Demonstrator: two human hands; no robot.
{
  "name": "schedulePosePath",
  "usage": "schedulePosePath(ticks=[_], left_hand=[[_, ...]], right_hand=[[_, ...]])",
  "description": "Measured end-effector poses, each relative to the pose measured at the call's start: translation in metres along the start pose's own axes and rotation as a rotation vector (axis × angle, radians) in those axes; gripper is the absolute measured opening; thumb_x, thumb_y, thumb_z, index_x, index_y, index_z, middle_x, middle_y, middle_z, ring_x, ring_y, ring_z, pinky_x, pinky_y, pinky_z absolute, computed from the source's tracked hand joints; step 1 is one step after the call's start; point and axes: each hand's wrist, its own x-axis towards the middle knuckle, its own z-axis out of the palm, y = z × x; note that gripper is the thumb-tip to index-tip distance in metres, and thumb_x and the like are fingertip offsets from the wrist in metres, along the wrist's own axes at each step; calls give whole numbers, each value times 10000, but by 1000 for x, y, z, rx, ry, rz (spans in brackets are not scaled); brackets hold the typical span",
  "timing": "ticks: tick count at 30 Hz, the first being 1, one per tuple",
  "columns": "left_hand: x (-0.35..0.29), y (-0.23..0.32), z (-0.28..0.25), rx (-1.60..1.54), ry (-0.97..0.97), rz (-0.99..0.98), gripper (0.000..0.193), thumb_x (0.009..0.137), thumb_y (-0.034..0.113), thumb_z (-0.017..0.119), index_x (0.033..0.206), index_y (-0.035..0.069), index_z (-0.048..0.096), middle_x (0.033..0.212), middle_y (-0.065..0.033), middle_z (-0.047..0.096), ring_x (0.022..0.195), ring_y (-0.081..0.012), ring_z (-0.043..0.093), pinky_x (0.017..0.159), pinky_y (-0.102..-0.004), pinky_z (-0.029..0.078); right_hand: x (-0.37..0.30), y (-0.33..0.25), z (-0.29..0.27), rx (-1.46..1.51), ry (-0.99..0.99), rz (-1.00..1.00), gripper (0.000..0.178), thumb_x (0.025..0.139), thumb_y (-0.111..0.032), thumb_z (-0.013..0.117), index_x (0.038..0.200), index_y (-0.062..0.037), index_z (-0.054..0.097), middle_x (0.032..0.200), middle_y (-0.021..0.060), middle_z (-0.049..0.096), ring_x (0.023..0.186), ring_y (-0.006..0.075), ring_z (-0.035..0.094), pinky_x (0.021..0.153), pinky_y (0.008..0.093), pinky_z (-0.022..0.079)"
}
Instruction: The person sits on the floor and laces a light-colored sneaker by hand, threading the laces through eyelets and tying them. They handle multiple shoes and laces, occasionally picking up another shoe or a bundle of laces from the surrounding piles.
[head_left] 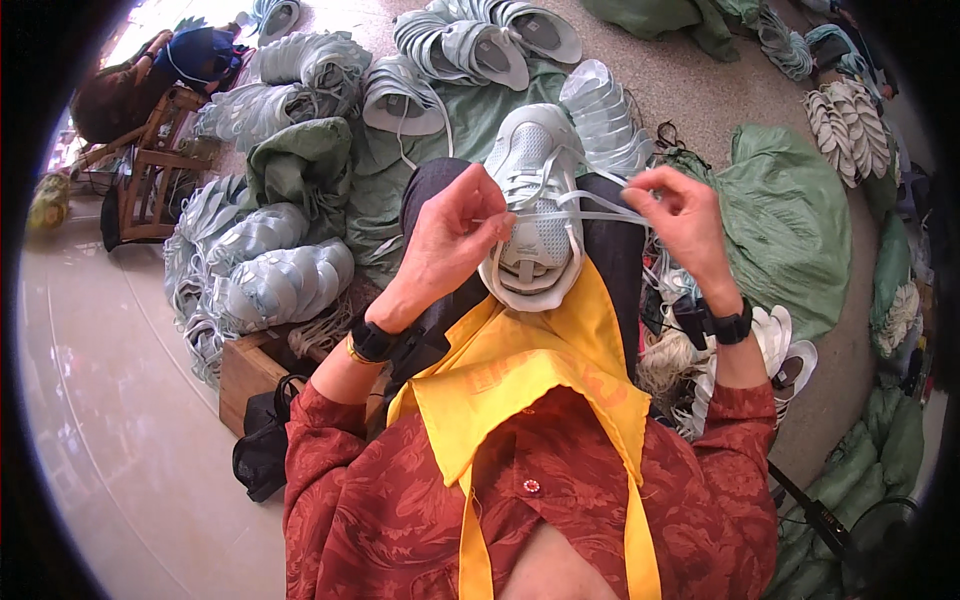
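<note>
A pale grey-blue sneaker (528,140) rests between my knees, its toe pointing away from me. White shoelace (595,215) runs across its eyelets and stretches to the right. Left of the shoe, my left hand (455,232) pinches a piece of the lace between thumb and forefinger. My right hand (684,214) is raised to the right of the shoe, thumb and fingertips closed on the lace strands. A yellow apron (540,385) covers my lap below the heel.
Stacks of nested pale shoe uppers (285,280) lie to the left, with more sneaker uppers (480,50) at the far side. Green sacks (785,225) spread out at right. A wooden box (250,380) stands near my left elbow, and a wooden chair (160,165) farther off.
</note>
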Motion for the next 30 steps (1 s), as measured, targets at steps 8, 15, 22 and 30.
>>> schedulePosePath(ticks=[8,15,22,30], left_hand=[[2,1,8,121,-6,86,168,934,10,699,962,18,533,830,-15,620,782,-61,601,699,-240,506],[0,-3,8,226,37,106,184,888,-1,715,960,17,547,827,-32,620,734,-85,596,669,-253,491],[10,-3,10,498,149,292,200,808,-16,735,931,13,579,857,-53,541,683,-159,550,623,-287,464],[20,-21,14,577,193,386,140,839,-25,681,931,-2,578,869,-98,553,691,-227,575,623,-328,483]], right_hand=[[4,-53,66,530,-372,20,220,910,-4,681,1130,14,684,990,79,750,800,109,727,671,258,564],[2,-60,62,-3,-201,-230,85,852,-49,731,915,5,709,847,127,692,711,245,686,653,364,535],[1,-58,65,-234,-87,-245,72,838,-57,726,839,-14,668,808,143,655,757,333,661,688,434,518],[3,-57,65,-352,-101,-250,44,845,-32,678,835,-9,641,830,170,649,819,374,659,733,472,518]])
